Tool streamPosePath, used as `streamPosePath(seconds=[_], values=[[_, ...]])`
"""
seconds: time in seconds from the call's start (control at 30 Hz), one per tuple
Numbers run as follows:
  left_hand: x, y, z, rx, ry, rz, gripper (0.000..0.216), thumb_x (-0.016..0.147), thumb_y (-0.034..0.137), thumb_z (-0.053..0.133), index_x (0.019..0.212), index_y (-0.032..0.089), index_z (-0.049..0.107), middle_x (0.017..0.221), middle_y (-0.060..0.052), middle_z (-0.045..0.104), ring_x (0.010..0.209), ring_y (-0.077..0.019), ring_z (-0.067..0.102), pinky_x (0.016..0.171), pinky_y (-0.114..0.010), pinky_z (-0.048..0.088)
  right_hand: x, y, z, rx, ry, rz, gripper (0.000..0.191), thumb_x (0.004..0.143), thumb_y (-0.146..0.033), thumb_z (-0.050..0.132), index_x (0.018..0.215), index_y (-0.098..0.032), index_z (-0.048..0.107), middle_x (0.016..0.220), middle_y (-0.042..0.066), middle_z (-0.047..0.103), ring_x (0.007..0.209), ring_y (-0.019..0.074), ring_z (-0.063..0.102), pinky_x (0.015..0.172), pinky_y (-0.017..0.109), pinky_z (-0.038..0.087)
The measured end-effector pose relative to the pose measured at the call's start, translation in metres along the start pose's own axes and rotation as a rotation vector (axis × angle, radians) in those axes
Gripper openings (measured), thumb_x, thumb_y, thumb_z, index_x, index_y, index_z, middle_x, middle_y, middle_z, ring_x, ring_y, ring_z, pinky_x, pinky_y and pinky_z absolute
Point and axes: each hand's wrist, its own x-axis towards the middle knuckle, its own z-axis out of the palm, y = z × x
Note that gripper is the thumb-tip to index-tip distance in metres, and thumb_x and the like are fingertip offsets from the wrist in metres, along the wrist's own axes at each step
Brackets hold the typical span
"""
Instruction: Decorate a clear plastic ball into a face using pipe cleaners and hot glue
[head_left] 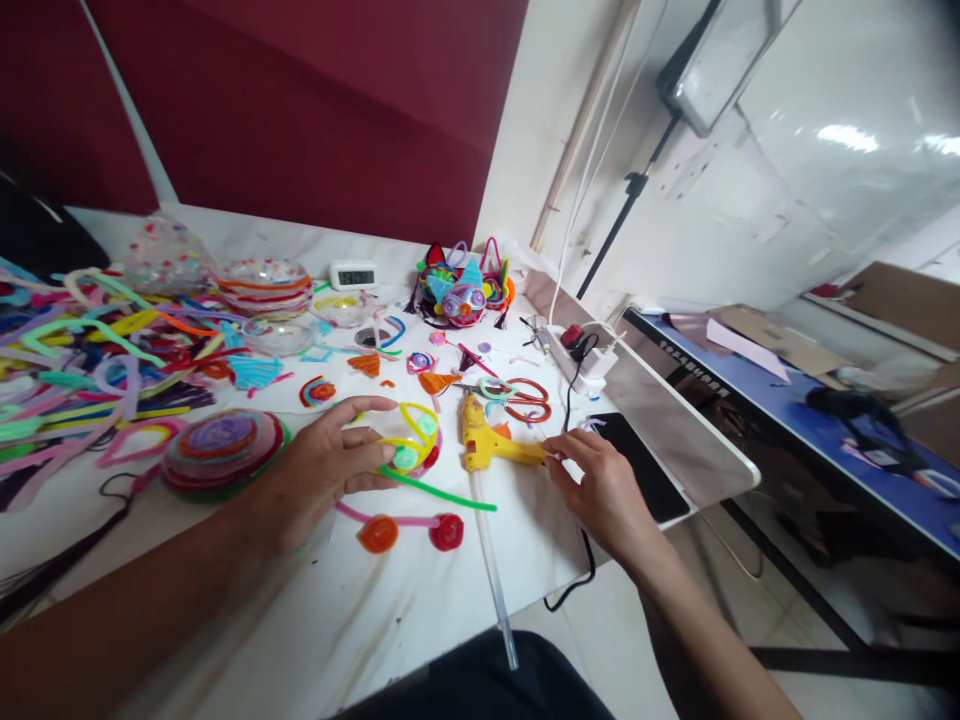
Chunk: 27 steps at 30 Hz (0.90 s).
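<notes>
My left hand (345,450) holds a small clear round piece (405,440) by its left side. Yellow pipe-cleaner loops with pale green coils are on it, and a green pipe cleaner (450,493) sticks out to the right. At the right, the fingers of my right hand (600,485) close on the handle end of a yellow hot glue gun (491,445). The gun lies on the white table, with a long clear glue stick (495,580) running from it toward the front edge. Just below my left hand's piece lies a pink pipe cleaner (405,520) with orange and red coils.
Loose pipe cleaners (75,350) heap at the left, near a coil-covered dome (225,450). Scissors (525,400) lie beyond the glue gun. A decorated ball (461,295), a small clock (354,275) and a power strip (577,355) stand farther back. A black tablet-like slab (634,465) lies right.
</notes>
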Motion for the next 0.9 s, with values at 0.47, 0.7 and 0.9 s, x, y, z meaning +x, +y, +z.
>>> streamPosePath(seconds=[0.47,0.7,0.9], values=[[0.003,0.002,-0.005,-0.056,-0.016,0.022,0.055,0.066,0.019,0.078,0.115,0.024,0.052,0.068,0.005,0.060,0.068,-0.0143,0.065,0.062,-0.027,0.059,0.035,-0.019,0.028,-0.360,-0.349,-0.331,0.050,0.083,0.000,0.047,0.133,-0.008,0.047,0.124,0.020,0.060,0.109,0.0307,0.060,0.088,0.047,0.051],[0.006,-0.001,-0.008,-0.085,-0.063,0.042,0.055,0.071,0.019,0.075,0.119,0.024,0.048,0.073,0.004,0.062,0.071,-0.0144,0.066,0.064,-0.028,0.060,0.038,-0.005,0.044,-0.199,-0.235,-0.328,0.068,0.067,0.000,0.050,0.135,-0.007,0.041,0.118,0.020,0.058,0.110,0.0322,0.057,0.091,0.045,0.052],[0.008,-0.003,-0.012,-0.132,-0.118,0.052,0.056,0.075,0.019,0.072,0.123,0.024,0.043,0.083,0.000,0.067,0.076,-0.0156,0.067,0.067,-0.030,0.060,0.049,0.000,0.025,0.009,-0.090,-0.236,0.056,0.072,-0.006,0.051,0.127,-0.011,0.050,0.116,0.017,0.056,0.100,0.0285,0.062,0.083,0.040,0.055]])
